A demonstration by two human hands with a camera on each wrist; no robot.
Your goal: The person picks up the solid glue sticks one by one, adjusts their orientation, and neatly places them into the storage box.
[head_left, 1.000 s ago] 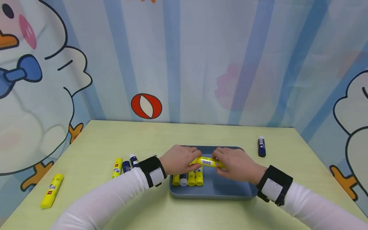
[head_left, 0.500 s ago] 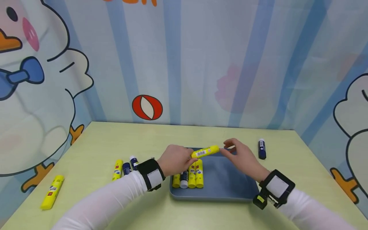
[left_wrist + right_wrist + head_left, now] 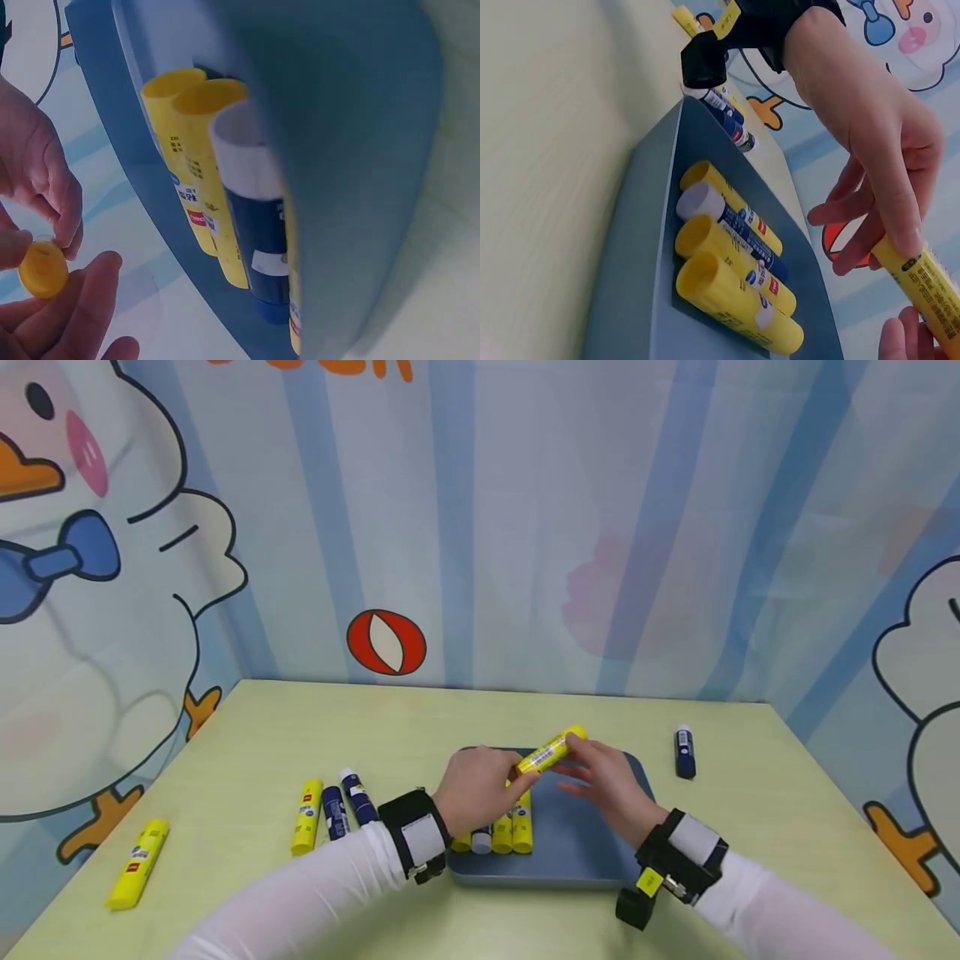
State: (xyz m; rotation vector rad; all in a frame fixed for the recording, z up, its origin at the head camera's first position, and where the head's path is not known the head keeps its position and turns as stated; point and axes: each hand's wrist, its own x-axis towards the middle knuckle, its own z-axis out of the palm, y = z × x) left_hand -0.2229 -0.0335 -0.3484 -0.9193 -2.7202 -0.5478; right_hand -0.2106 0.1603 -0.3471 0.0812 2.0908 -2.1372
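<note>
A yellow glue stick (image 3: 546, 753) is tilted above the grey-blue tray (image 3: 585, 843). My left hand (image 3: 480, 789) pinches its lower end between thumb and fingers, as the right wrist view also shows. At the upper end, my right hand (image 3: 611, 785) holds the stick with its thumb and index finger, the other fingers spread below. Under the left hand, on the tray's left side, several glue sticks lie in a row: yellow ones (image 3: 739, 300) and a navy one with a white cap (image 3: 255, 187). The left hand partly hides them in the head view.
Left of the tray, a yellow glue stick (image 3: 306, 817) and two navy ones (image 3: 335, 812) lie together on the table (image 3: 375, 718). Another yellow stick (image 3: 138, 864) lies at far left. A navy stick (image 3: 684, 752) is at back right. A printed cloth backdrop (image 3: 510, 527) stands behind.
The left hand has lifted the yellow glue stick from low over the tray and tilted it up. The right hand let go, moved away right, then came back to its upper end.
</note>
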